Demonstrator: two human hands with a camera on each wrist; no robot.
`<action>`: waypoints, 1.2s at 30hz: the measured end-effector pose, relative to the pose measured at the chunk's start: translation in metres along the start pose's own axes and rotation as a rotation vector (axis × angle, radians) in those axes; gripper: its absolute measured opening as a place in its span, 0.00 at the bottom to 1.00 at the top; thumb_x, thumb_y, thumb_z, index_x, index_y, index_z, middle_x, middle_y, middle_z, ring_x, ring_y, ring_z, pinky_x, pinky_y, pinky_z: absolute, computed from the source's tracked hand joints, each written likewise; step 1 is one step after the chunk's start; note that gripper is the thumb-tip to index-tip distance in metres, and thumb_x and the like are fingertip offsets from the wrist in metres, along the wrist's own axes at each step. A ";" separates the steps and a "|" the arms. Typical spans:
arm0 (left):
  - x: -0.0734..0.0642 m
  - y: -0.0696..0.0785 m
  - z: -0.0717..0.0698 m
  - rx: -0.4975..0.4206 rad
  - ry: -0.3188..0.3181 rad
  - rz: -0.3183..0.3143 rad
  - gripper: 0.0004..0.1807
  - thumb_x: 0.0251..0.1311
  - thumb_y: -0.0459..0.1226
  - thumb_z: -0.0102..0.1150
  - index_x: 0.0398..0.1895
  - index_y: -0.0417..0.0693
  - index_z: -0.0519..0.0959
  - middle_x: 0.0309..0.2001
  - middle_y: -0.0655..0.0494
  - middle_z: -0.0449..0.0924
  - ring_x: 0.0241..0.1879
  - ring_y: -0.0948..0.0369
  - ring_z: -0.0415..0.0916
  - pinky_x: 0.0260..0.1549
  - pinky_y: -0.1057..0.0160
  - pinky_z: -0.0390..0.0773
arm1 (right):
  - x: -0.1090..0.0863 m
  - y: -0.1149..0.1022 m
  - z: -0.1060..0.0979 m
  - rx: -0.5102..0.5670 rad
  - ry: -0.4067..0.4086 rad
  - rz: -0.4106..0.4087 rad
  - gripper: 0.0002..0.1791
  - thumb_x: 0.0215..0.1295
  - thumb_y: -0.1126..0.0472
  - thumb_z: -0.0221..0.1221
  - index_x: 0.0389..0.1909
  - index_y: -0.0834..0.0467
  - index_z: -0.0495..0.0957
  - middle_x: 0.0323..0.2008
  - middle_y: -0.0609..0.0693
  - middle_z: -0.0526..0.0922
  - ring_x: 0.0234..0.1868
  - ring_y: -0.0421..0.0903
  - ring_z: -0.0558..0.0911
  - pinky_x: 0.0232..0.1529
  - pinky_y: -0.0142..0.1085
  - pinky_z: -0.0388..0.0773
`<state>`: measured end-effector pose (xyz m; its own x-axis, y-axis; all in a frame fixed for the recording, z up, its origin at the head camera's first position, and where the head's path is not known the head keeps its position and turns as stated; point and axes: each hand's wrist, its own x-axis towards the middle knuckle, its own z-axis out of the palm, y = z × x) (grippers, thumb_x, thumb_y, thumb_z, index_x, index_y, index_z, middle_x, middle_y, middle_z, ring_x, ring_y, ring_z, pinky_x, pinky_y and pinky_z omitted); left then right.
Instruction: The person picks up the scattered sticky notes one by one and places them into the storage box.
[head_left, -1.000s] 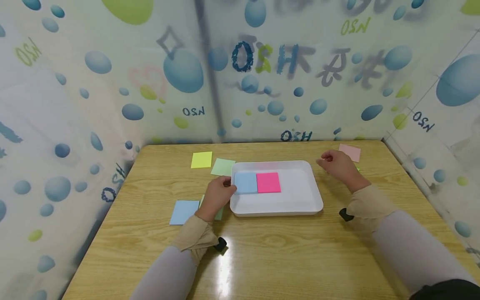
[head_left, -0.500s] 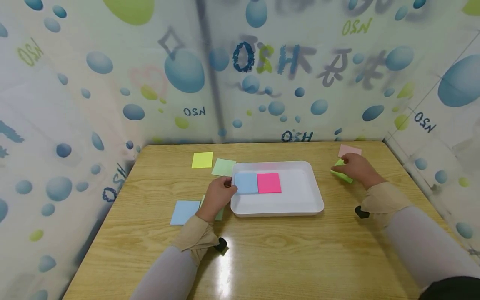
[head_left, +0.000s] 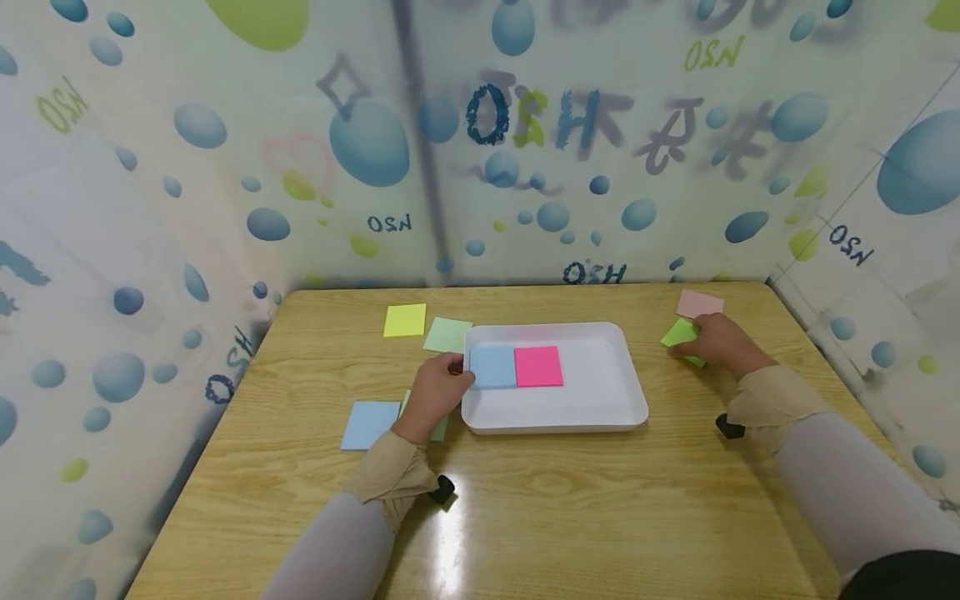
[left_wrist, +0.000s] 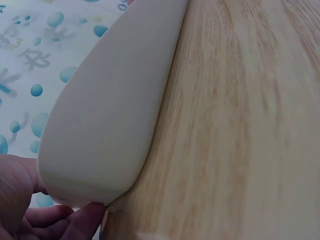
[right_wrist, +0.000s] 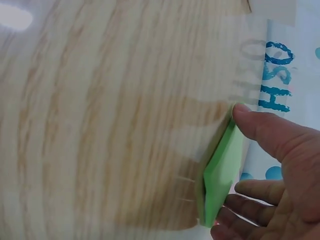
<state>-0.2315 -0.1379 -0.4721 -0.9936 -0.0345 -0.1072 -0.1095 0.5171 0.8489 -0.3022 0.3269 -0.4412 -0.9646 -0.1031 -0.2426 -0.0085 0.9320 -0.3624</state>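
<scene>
A booth-like nook is suggested: a wood-grain worktop [head_left: 570, 517] is enclosed on three sides by bubble-printed wall coverings [head_left: 465, 200].

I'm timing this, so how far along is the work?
Seemingly done: blue square and magenta square, both in the white tray. In hand: right hand pinches a lime square; left hand grips the tray. Likely left, on the table: yellow square, mint square, pink square, another blue square and a partly hidden square.
</scene>
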 end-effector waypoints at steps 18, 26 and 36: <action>0.001 -0.001 0.000 -0.001 0.000 0.001 0.22 0.67 0.38 0.60 0.62 0.38 0.81 0.52 0.44 0.85 0.50 0.51 0.82 0.49 0.53 0.83 | 0.005 -0.003 -0.003 -0.134 -0.051 -0.034 0.33 0.63 0.48 0.69 0.44 0.79 0.75 0.37 0.67 0.80 0.38 0.58 0.78 0.46 0.53 0.78; 0.000 -0.001 0.000 0.001 0.000 -0.004 0.21 0.68 0.38 0.60 0.62 0.39 0.81 0.52 0.44 0.85 0.50 0.51 0.82 0.48 0.53 0.84 | 0.007 0.000 -0.012 -0.113 -0.190 0.027 0.41 0.64 0.43 0.66 0.50 0.79 0.69 0.40 0.66 0.78 0.39 0.58 0.75 0.47 0.50 0.76; 0.001 0.000 0.000 0.009 0.001 -0.003 0.22 0.67 0.38 0.60 0.62 0.39 0.81 0.51 0.45 0.85 0.49 0.52 0.82 0.49 0.53 0.83 | 0.012 0.008 -0.014 -0.082 -0.256 0.098 0.51 0.64 0.37 0.65 0.57 0.82 0.61 0.46 0.68 0.73 0.45 0.60 0.73 0.52 0.51 0.74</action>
<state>-0.2323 -0.1378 -0.4721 -0.9934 -0.0367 -0.1088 -0.1118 0.5248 0.8438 -0.3170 0.3375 -0.4345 -0.8643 -0.0858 -0.4957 0.0501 0.9657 -0.2547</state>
